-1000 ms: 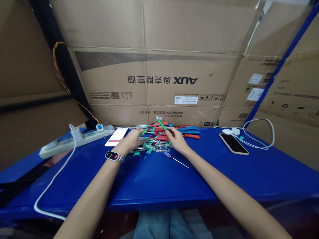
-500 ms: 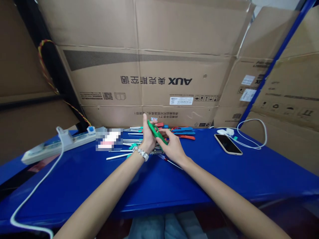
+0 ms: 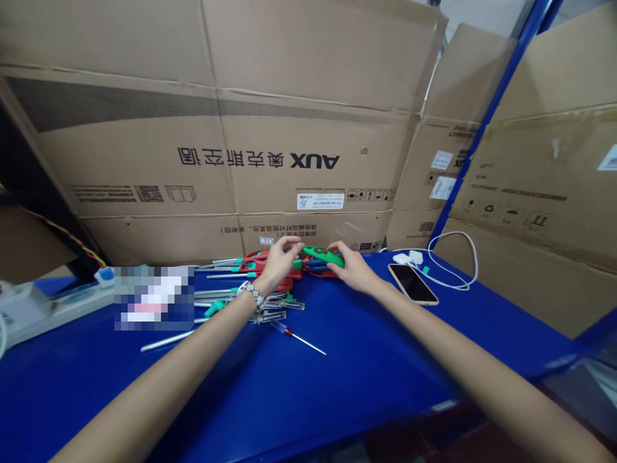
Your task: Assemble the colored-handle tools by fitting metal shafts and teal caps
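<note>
Both hands hold one pair of green-handled scissors (image 3: 324, 255) level above the far part of the blue table (image 3: 337, 386). My left hand (image 3: 278, 260), a watch on its wrist, pinches the left end. My right hand (image 3: 351, 269) grips the right end. Under them lies a pile of red, blue and green scissors (image 3: 270, 262) and metal rods (image 3: 216, 292). A small red-handled screwdriver (image 3: 296, 335) lies alone in front of the pile.
A dark phone (image 3: 412, 283) lies right of the hands with a white charger and cable (image 3: 448, 267). A white power strip (image 3: 43, 302) sits at the far left beside a blurred patch. Large cardboard boxes (image 3: 250, 154) wall the table's back.
The green scissors were lifted off the pile, held tilted between both hands, then lowered level and carried rightward. The camera has swung right, so the table contents appear shifted left.
</note>
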### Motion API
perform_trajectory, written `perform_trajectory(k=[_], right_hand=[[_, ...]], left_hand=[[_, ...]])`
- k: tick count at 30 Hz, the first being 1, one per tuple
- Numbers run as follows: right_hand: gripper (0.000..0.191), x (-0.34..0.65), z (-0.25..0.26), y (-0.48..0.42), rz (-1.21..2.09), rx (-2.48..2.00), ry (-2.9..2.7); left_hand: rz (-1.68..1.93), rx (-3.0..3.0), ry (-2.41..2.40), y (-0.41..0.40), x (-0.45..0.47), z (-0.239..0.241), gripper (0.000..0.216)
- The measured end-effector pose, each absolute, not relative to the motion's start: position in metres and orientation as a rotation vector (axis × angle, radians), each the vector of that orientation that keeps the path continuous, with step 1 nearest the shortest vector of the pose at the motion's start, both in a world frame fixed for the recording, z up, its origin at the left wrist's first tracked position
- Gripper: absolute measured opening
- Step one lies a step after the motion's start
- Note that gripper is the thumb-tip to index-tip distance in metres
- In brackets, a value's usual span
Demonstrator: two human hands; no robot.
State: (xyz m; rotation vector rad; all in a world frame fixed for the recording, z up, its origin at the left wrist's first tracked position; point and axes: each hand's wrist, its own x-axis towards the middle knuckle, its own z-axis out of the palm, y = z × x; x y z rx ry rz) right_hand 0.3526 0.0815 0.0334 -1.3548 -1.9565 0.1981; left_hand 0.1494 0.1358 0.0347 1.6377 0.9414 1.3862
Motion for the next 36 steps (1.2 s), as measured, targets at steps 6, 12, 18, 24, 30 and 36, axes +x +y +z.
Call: perform_trajectory(k=[6,12,18,24,30,36], right_hand=[[0.040,0.376,0.041,0.136,-0.020,-1.614,-2.193],[0.045,0.369,0.041,0.166,-0.001,-1.664,-2.256],[0.035,0.351,0.038,0.154,-0.009,-1.536,-2.259],[0.014,0.291,0.024,0.124,0.071,-1.171,-2.375],[0.012,0.230,0.032,0.118,0.077,-1.196,-2.640],[0.024,0.203,0.047,0.129,0.017,-1.488,-2.788]], left_hand=[[1.101,2.064,1.042,0.163,0.147,0.037,0.020],[0.964,2.282,1.159,0.179,0.146,0.030,0.028],[0.987,2.503,1.173,0.159,0.115,0.041,0.029],[0.988,2.616,1.201,0.106,0.052,0.046,0.021],[0.944,2.549,1.305,0.067,0.000,0.030,0.019],[0.865,2.601,1.255,0.055,-0.023,0.010,0.020]])
